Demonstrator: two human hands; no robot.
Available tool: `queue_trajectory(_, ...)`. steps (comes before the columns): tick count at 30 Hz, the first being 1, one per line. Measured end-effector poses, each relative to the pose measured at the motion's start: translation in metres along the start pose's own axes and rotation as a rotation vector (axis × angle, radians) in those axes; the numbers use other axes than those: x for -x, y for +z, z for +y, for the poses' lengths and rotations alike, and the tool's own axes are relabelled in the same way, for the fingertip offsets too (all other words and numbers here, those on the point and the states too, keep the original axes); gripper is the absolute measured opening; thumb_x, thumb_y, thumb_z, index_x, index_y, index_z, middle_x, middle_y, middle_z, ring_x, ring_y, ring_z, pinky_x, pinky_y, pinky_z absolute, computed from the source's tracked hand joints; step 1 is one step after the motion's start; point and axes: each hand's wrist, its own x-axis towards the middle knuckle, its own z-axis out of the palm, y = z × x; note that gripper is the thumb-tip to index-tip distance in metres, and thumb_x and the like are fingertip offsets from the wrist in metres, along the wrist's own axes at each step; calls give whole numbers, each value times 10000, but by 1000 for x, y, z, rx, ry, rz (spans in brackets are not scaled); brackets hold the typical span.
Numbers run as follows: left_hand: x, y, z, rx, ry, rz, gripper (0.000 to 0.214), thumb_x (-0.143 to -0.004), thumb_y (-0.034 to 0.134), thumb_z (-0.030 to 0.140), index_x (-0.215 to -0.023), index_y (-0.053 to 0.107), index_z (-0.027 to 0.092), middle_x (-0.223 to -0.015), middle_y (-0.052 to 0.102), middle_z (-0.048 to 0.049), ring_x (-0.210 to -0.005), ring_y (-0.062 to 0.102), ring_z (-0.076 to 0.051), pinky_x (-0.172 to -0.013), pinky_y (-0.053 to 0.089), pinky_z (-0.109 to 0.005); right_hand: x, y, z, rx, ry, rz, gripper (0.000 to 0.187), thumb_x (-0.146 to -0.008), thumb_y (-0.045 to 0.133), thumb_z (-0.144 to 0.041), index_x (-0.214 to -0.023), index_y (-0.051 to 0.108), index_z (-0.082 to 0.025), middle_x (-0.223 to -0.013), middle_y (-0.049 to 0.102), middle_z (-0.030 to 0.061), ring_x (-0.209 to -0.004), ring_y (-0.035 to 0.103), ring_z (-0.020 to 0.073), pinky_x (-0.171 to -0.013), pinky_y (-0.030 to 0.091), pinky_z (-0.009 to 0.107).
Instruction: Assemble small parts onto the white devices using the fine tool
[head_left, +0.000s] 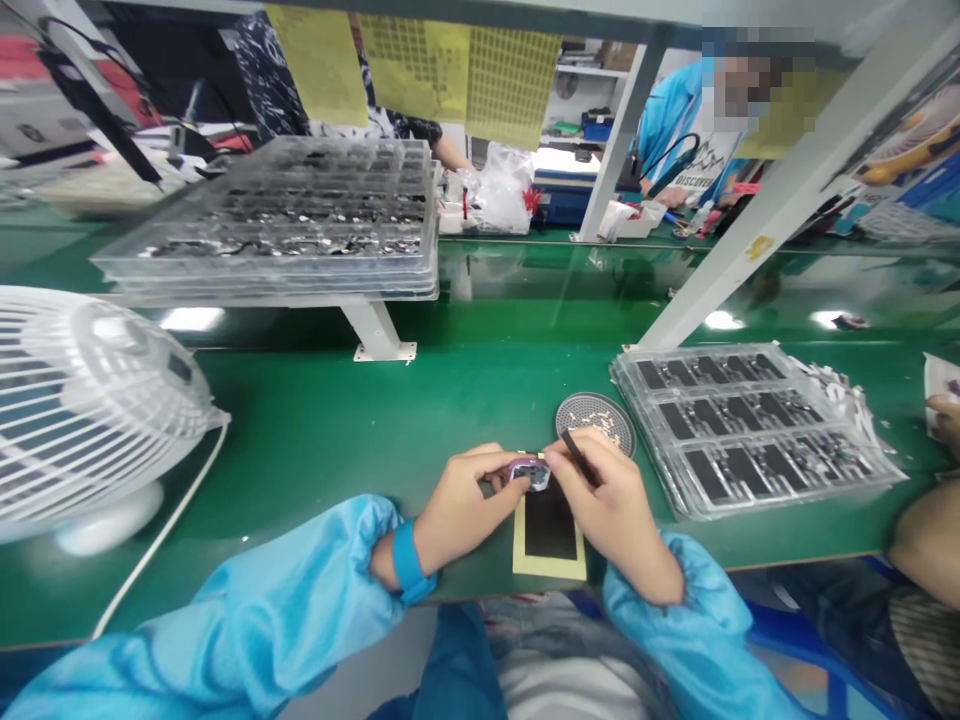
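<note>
My left hand [463, 505] pinches a small purple-rimmed part [529, 472] between thumb and fingers, just above the near edge of the green table [337, 420]. My right hand [611, 505] is closed on a thin dark tool [579, 452] and also touches the part. Under both hands lies a black pad with a yellow border [550, 540]. A round grey dish of tiny parts [596, 415] sits just behind my right hand.
A white fan [82, 400] stands at the left with its cord [161, 535] trailing forward. Clear trays of dark parts [750, 425] lie to the right, more trays [292, 215] on a raised shelf. Another person's arm [934, 535] is at the far right; a person sits beyond.
</note>
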Motion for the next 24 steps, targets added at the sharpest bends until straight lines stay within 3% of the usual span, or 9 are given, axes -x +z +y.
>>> queue_trajectory(3, -1, -1, -2, -17, 26, 12, 243, -871, 649, 235, -1083, 764, 204, -736, 575, -5, -665, 515, -125, -618, 400, -236, -4, -7, 0, 25, -181, -78, 62, -950, 623, -220, -948, 673, -184, -892, 605, 48, -830, 586, 162, -722, 463, 283)
queue_trajectory(7, -1, -1, -4, -31, 19, 11, 256, -870, 629, 222, -1088, 761, 205, -710, 547, 8, -629, 489, -115, -587, 377, -236, -3, -9, 5, 36, -272, -141, 119, -935, 646, -160, -1044, 683, -190, -895, 590, 35, -820, 573, 135, -705, 457, 264)
queue_trajectory(17, -2, -1, -8, -111, 62, 22, 269, -872, 612, 225, -1100, 754, 214, -718, 544, 11, -649, 494, -121, -606, 387, -250, -3, -5, 7, 97, -258, -157, 122, -948, 631, -170, -1051, 695, -186, -890, 585, 34, -815, 576, 132, -702, 452, 262)
queue_trajectory(24, 1, -3, -7, -147, 81, -7, 286, -892, 590, 207, -1130, 740, 261, -762, 570, 14, -694, 507, -121, -614, 378, -247, -9, -4, 9, 41, -227, -235, 31, -926, 661, -193, -921, 687, -175, -860, 605, 31, -792, 573, 145, -706, 449, 281)
